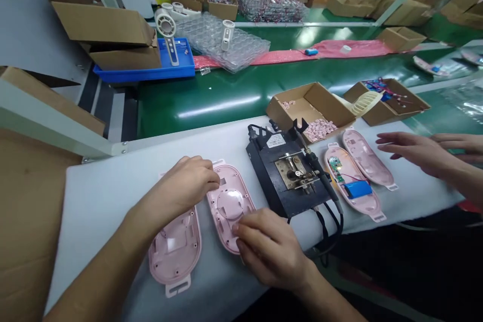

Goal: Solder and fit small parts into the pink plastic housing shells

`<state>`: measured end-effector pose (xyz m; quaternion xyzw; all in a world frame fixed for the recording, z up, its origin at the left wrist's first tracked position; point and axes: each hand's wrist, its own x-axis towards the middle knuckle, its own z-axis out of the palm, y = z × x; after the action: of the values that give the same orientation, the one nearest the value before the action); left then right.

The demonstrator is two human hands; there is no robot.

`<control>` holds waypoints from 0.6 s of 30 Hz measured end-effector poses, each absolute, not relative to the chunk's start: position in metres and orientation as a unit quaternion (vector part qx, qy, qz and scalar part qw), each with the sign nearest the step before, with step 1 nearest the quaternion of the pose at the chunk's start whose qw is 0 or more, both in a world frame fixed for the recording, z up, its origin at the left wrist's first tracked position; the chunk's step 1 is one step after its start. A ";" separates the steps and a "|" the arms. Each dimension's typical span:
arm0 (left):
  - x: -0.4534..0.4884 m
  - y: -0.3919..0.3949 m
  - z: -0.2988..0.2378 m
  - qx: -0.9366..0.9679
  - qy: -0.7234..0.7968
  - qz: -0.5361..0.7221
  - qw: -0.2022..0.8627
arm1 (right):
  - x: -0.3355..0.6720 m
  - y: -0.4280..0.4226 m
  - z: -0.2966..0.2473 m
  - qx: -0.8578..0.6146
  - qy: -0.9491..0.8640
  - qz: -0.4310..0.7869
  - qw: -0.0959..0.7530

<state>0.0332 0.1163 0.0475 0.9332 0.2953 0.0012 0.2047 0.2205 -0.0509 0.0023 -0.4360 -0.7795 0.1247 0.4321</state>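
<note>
Though only half curled, the left hand at the far end of a pink plastic shell, fingers touching its rim, and the right hand at the near end, fingers against its edge: both hands partly open, firmness of any grip impossible to tell. Under the left wrist, a second pink shell, flat on a white padded bench. Just beside the touched shell, a black soldering station with its cables. Farther right, a pink shell with a circuit board and blue battery, next to an empty pink shell, and beyond them a co-worker's hands, spread open, holding nothing. Behind, a cardboard box of small pink pieces and a box of wires; past a green conveyor belt, a blue tray with white handheld devices and a bubble-wrap sheet.
</note>
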 end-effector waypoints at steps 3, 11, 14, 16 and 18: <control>0.040 0.121 0.041 0.940 0.281 -0.008 0.195 | 0.221 -0.052 -0.006 -0.429 -0.781 0.134 0.432; 0.034 0.119 0.012 0.948 0.267 0.069 0.158 | 0.220 -0.047 -0.021 -0.433 -0.781 0.118 0.434; 0.032 0.115 0.008 0.949 0.271 0.107 0.120 | 0.219 -0.046 -0.023 -0.429 -0.787 0.110 0.430; 0.030 0.111 0.010 0.952 0.266 0.103 0.107 | 0.220 -0.047 -0.022 -0.432 -0.791 0.117 0.418; 0.029 0.106 0.012 0.955 0.263 0.088 0.106 | 0.220 -0.048 -0.020 -0.433 -0.793 0.130 0.409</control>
<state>0.0291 0.1060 0.0124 0.9548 0.2633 0.0880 0.1062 0.2202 -0.0481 -0.0202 -0.4330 -0.7926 0.1304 0.4091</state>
